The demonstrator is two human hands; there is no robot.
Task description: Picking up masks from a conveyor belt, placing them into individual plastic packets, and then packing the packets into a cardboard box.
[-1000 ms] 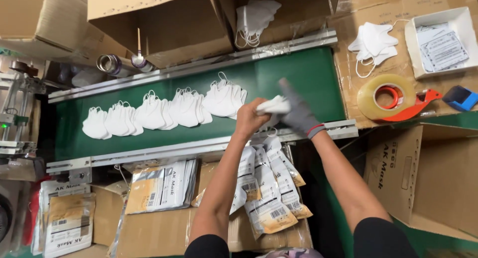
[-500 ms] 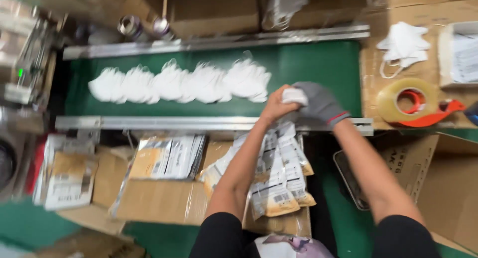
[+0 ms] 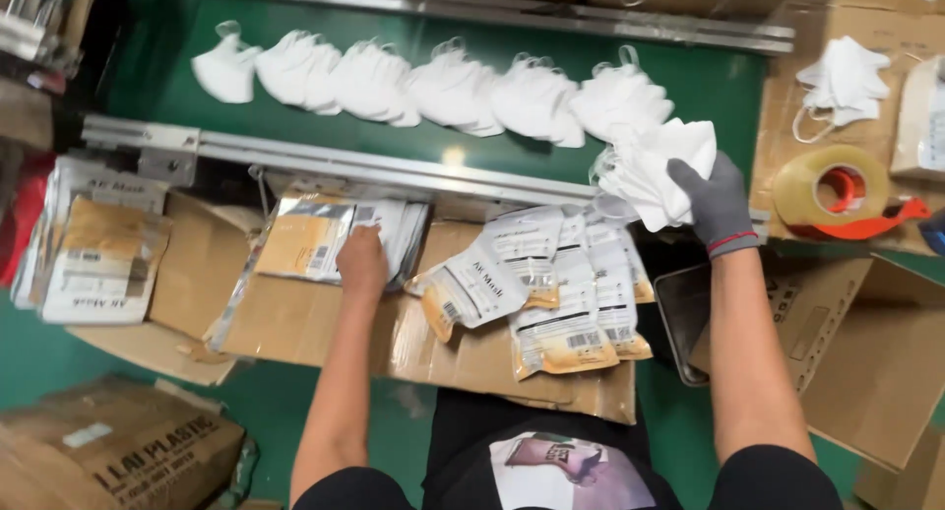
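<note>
My right hand (image 3: 719, 203), in a grey glove, grips a bunch of white face masks (image 3: 652, 170) above the near rail of the green conveyor belt (image 3: 733, 92). My bare left hand (image 3: 362, 262) rests palm down on a stack of flat silver-and-tan pouches (image 3: 317, 239) lying on cardboard in front of the belt. A row of several white masks (image 3: 423, 82) lies overlapping along the belt. A fan of several more pouches (image 3: 551, 288) sits between my two arms.
A tape dispenser with an orange handle (image 3: 842, 190) and loose masks (image 3: 842, 82) lie on cardboard at the right. Another pouch pile (image 3: 98, 249) is at the left. Open cardboard boxes stand at the right (image 3: 866, 352) and lower left (image 3: 118, 451).
My left hand has left the masks and dropped down-left onto the pouch stack. My right hand keeps the mask bunch. The view has shifted, so the belt sits higher in frame.
</note>
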